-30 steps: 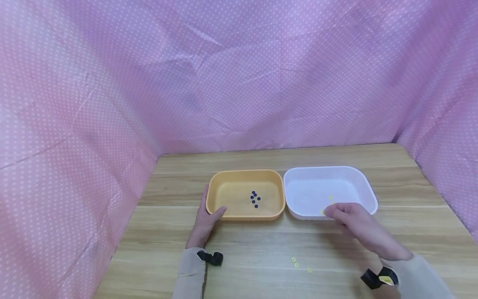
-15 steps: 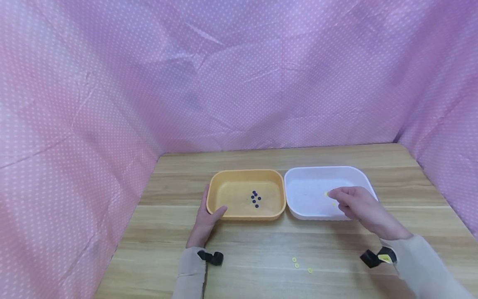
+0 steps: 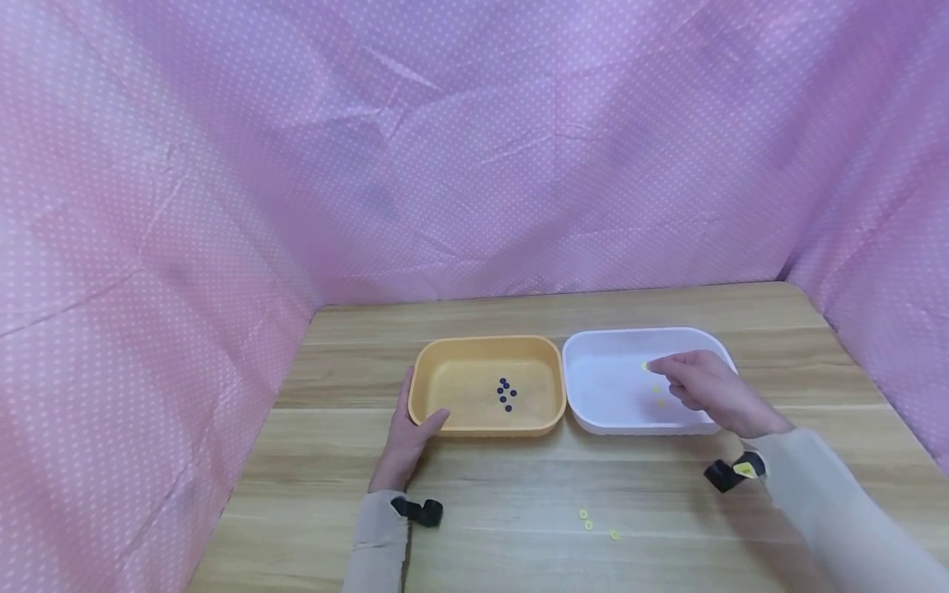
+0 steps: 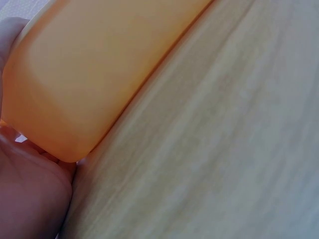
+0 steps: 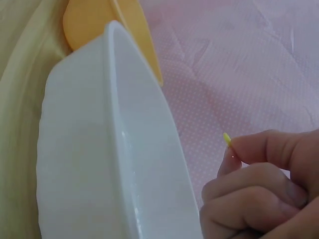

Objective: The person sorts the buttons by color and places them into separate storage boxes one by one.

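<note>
My left hand holds the front left corner of an orange plastic tray, thumb over the rim and fingers along the outer side. Several small dark blue rings lie on its floor. Over the white plastic tray beside it, my right hand pinches a small yellow ring between thumb and index finger. The other fingers of that hand are curled in. Below the pinched ring in the head view, two more yellow pieces show in the white tray.
Three yellow rings lie on the wooden table in front of the trays. Pink dotted cloth hangs behind and at both sides of the table. Each wrist wears a black strap with a small camera.
My right hand has moved from the white tray's front edge up toward its far side, the yellow ring still pinched. The left hand and both trays have stayed in place.
</note>
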Motion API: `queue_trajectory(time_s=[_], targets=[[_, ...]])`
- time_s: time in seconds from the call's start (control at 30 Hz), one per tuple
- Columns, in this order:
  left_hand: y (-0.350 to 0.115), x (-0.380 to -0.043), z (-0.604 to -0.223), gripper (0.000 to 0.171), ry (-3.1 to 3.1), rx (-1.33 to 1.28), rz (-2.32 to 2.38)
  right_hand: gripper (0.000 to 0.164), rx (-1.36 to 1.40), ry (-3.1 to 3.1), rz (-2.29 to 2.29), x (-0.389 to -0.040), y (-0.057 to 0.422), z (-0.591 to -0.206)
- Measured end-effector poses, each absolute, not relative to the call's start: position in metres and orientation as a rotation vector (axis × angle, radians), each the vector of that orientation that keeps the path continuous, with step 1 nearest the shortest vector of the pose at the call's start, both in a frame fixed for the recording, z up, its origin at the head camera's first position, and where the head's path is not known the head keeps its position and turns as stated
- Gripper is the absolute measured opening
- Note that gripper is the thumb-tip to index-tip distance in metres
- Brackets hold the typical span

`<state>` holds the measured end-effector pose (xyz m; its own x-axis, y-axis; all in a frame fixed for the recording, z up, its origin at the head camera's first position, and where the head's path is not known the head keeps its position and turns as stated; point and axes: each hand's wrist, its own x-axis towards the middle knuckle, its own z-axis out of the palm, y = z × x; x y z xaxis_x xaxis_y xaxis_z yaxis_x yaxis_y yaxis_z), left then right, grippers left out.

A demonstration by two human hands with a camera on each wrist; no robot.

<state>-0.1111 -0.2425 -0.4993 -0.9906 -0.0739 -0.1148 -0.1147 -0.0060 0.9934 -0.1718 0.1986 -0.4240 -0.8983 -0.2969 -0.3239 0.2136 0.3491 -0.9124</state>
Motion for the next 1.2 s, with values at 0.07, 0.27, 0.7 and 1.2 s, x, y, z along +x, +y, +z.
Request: queue_trajectory(time_s=[0.07, 0.27, 0.7, 1.2], targets=[[-0.243, -0.111, -0.499, 0.098, 2.192, -0.21, 2.197, 0.051, -0.064, 2.165, -1.568, -0.176, 0.2, -0.427], [-0.243, -0.11, -0.498, 0.098, 2.195, -0.235, 2.191, 0.05, -0.044, 2.211, -1.438, -0.19, 0.203, -0.44], [-0.242, -0.112, -0.5, 0.098, 2.229, -0.236, 2.148, 0.034, -0.026, 2.289, -1.247, -0.201, 0.199, -0.467], [-0.247, -0.116, -0.525, 0.097, 2.298, -0.236, 2.141, 0.044, -0.136, 2.465, -0.986, -0.198, 0.186, -0.475]])
